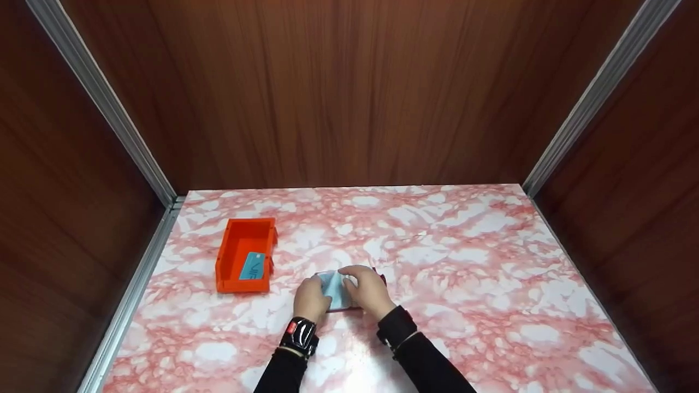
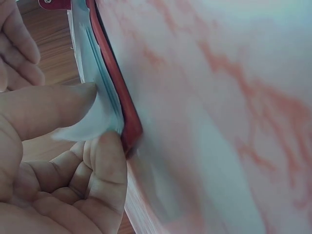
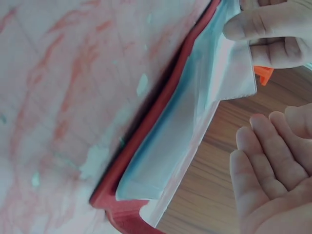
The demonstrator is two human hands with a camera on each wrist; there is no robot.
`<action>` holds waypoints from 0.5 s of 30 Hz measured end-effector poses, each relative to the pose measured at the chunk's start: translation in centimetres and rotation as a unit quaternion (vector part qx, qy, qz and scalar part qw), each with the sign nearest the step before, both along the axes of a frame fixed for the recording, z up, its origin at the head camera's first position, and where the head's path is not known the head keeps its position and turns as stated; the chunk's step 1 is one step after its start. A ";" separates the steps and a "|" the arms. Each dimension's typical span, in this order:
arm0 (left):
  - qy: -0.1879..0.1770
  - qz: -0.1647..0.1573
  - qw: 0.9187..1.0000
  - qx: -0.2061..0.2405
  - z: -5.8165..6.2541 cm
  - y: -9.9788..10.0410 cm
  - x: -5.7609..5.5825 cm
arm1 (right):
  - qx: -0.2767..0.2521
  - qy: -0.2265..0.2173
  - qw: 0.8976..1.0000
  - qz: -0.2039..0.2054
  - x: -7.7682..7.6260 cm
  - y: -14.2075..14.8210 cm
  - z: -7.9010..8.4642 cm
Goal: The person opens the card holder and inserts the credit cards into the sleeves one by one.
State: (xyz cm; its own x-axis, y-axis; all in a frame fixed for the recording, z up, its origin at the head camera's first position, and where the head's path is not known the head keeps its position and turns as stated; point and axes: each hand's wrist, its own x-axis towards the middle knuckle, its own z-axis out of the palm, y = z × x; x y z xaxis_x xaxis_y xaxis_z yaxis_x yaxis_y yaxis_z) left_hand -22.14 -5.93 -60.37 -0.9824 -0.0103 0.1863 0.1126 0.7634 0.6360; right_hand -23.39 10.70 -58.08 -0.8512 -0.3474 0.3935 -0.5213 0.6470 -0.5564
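Note:
A red-covered card holder point(image 1: 336, 289) with clear plastic sleeves lies opened on the table. My left hand point(image 1: 311, 300) is at its left side. In the left wrist view, the thumb and fingers of that hand pinch a clear sleeve page point(image 2: 100, 117), whose corner is bent up. My right hand point(image 1: 372, 292) hovers over the right side; its fingers are loosely bent and hold nothing in the right wrist view. A red strap point(image 3: 129, 222) extends from the cover point(image 3: 146, 131). The hands hide part of the holder in the head view.
To the left stands an orange bin point(image 1: 222, 267) with a blue card point(image 1: 252, 266) leaning inside it. The table point(image 1: 464, 262) has a pink and white marbled top. Brown wood panels point(image 1: 338, 98) with metal edge rails point(image 1: 595, 82) enclose it at the back and sides.

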 end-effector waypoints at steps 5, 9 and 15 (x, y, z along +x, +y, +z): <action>0.004 0.002 1.000 -0.003 -0.1 0.0 0.0 | 0.000 0.007 1.000 -0.010 -0.2 0.4 0.0; 0.004 0.005 1.000 -0.009 0.0 0.0 0.0 | 0.004 0.006 1.000 -0.020 -0.3 0.9 -0.1; 0.003 0.007 1.000 -0.014 0.0 0.0 0.0 | 0.018 -0.001 0.999 -0.039 -0.4 1.4 -0.6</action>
State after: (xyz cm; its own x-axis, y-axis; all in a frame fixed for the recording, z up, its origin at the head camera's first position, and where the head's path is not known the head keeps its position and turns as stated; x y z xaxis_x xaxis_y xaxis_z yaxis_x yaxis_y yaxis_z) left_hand -22.13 -5.90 -60.38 -0.9810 -0.0179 0.1932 0.1066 0.7822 0.6138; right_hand -23.76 12.10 -58.63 -0.8771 -0.2946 0.3793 -0.4674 0.7053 -0.5329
